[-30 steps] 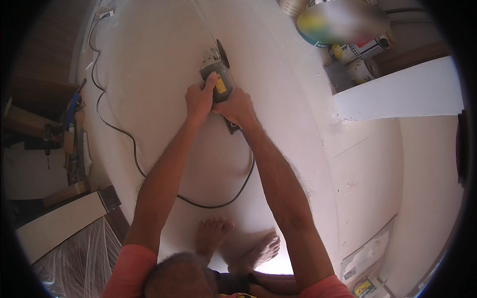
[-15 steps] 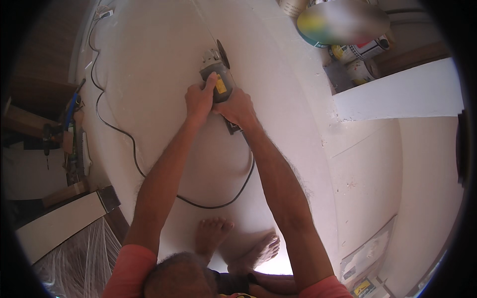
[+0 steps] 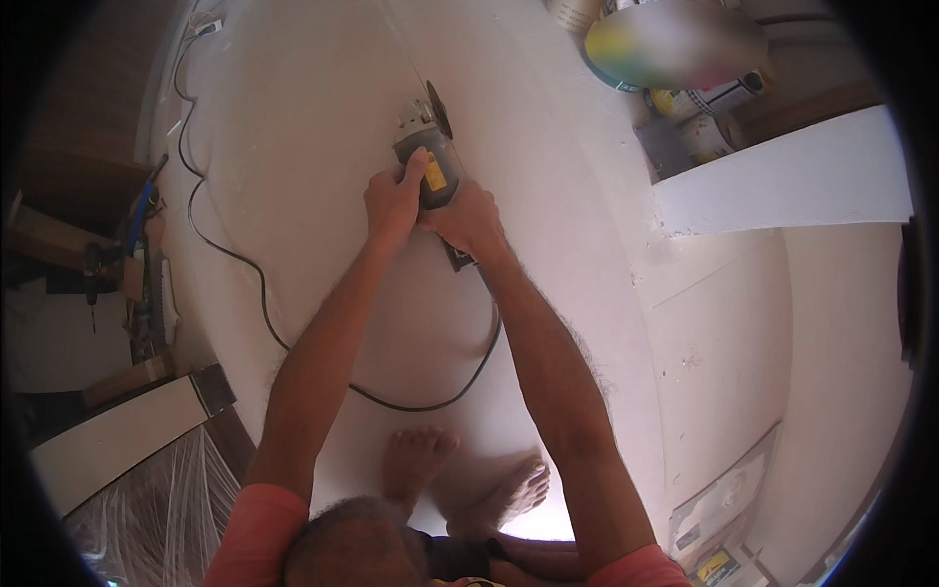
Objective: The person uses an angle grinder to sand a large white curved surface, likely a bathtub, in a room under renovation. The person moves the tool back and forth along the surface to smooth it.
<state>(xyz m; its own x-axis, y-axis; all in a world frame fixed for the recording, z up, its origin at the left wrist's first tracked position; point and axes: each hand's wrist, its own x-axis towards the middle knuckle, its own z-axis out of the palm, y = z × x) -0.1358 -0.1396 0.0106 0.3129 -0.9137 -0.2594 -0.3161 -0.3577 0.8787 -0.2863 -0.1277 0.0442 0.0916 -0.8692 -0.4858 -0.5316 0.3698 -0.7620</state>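
Observation:
An angle grinder (image 3: 437, 176) with a dark body and a yellow label is held in both my hands, low over the pale dusty surface. Its thin disc (image 3: 439, 110) stands on edge at the far end, along a fine straight line (image 3: 403, 47) that runs away from me. My left hand (image 3: 393, 203) is closed round the left side of the body, thumb on top. Farther back, my right hand (image 3: 469, 217) wraps the rear of the body. From the grinder's tail a black cord (image 3: 430, 407) loops beneath my forearms. The disc's lower edge is hard to make out.
The cord runs up the left side to a white socket (image 3: 205, 27). A drill (image 3: 93, 269) and other tools lie at the left, above a plastic-wrapped piece (image 3: 161, 504). Paint cans (image 3: 709, 137) stand at upper right, behind a white ledge (image 3: 782, 181). My bare feet (image 3: 419, 460) are close below.
The grinder has shifted very slightly toward me along the line, with both hands keeping the same grip. Otherwise the scene looks the same.

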